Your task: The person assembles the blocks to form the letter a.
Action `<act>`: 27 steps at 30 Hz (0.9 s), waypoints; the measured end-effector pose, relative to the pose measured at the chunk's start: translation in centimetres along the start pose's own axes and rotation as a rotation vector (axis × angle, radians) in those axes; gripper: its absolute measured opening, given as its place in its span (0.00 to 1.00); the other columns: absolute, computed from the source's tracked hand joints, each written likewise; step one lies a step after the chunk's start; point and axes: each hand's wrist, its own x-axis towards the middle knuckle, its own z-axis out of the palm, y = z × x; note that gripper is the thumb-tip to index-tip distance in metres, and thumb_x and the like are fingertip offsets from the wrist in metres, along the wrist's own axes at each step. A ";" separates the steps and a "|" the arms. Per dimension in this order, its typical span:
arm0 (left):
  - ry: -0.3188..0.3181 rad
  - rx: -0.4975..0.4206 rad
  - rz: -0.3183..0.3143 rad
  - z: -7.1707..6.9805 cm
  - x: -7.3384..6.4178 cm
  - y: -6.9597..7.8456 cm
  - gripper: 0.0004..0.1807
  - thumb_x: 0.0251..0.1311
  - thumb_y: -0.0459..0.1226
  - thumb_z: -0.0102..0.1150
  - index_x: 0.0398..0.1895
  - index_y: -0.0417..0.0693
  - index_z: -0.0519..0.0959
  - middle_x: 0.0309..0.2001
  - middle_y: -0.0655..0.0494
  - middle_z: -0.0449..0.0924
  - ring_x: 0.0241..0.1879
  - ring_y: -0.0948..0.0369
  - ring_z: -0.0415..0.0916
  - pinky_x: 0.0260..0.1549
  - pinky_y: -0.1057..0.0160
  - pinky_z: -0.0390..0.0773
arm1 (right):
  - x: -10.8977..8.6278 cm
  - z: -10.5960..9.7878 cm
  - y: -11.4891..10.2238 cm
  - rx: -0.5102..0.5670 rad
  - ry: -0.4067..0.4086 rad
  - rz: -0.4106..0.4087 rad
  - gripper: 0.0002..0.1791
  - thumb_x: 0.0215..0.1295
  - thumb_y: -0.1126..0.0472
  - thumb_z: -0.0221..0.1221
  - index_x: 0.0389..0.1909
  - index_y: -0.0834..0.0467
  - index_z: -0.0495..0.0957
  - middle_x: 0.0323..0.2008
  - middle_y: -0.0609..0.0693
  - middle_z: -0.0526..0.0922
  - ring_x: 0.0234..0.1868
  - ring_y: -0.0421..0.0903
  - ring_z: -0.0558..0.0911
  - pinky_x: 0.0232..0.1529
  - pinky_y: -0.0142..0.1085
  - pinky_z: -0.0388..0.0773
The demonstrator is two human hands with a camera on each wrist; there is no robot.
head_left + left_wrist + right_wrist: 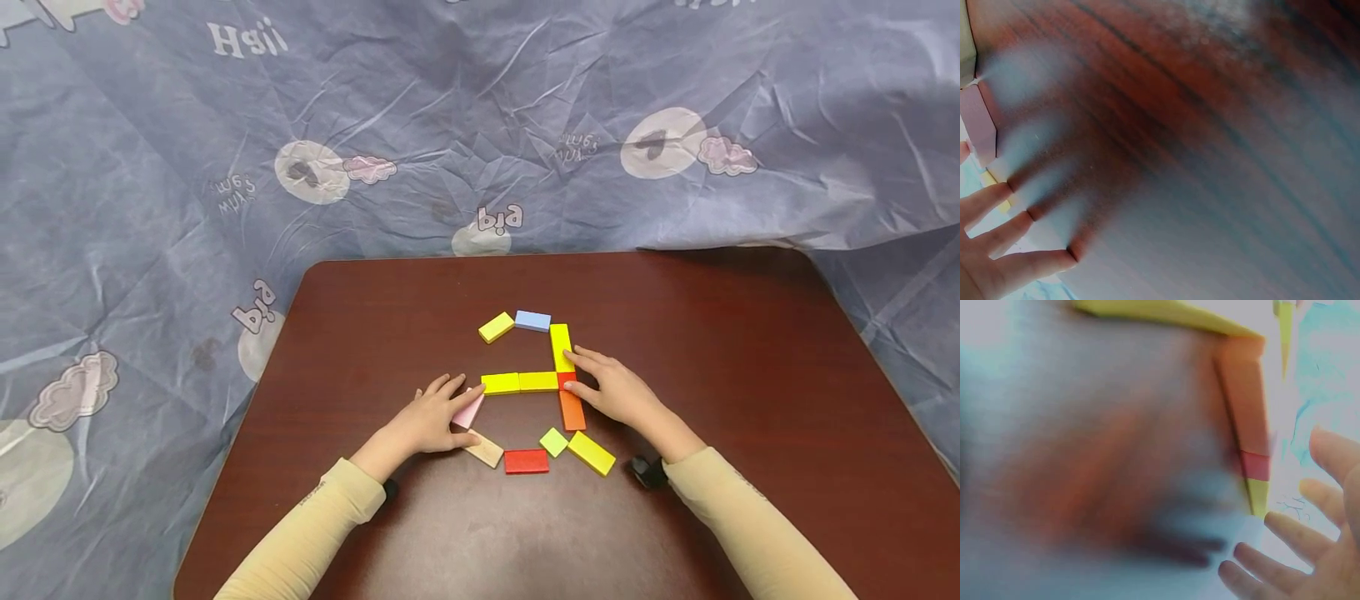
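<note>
Flat domino-like blocks form an outline on the table. My left hand (429, 422) lies at its left side with fingers spread. Its index fingertip is by the pink block (468, 412) and the left end of a yellow block (501, 384); its thumb is at the plain wood block (486, 451). My right hand (622, 393) comes in from the right, fingers extended. The index fingertip is at the upright yellow block (559, 337), the thumb at the small red block (565, 378) above the orange block (573, 412). In the right wrist view the orange block (1244, 403) stands beside the fingers.
A second yellow block (538, 382) continues the middle row. Above are a tilted yellow block (497, 327) and a blue block (532, 321). Below are a red block (527, 462), a green square (553, 442) and a slanted yellow block (592, 454). A printed cloth (420, 125) hangs behind the brown table (712, 333).
</note>
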 end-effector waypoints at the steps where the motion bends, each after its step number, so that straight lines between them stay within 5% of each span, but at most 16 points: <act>1: 0.001 0.001 -0.002 -0.1 0.0 0.0 0.44 0.57 0.57 0.65 0.76 0.63 0.59 0.76 0.43 0.55 0.75 0.40 0.50 0.61 0.27 0.59 | 0.6 -0.3 -0.1 -0.002 0.016 0.000 0.33 0.66 0.51 0.62 0.70 0.58 0.68 0.69 0.63 0.68 0.67 0.65 0.69 0.62 0.60 0.69; 13: 0.031 0.004 0.023 0.4 -0.3 -0.3 0.44 0.56 0.57 0.66 0.75 0.61 0.61 0.75 0.42 0.57 0.74 0.39 0.52 0.59 0.27 0.62 | 7.8 -1.7 -0.7 0.013 0.063 0.045 0.28 0.67 0.54 0.61 0.65 0.59 0.73 0.64 0.61 0.74 0.66 0.63 0.70 0.66 0.58 0.66; 27: 0.042 0.017 0.037 0.3 -0.3 -0.5 0.45 0.55 0.57 0.67 0.75 0.60 0.62 0.74 0.43 0.59 0.73 0.38 0.54 0.57 0.27 0.64 | 11.5 -0.3 -1.6 -0.117 0.053 0.031 0.27 0.61 0.55 0.68 0.59 0.60 0.79 0.55 0.58 0.81 0.55 0.57 0.75 0.56 0.50 0.75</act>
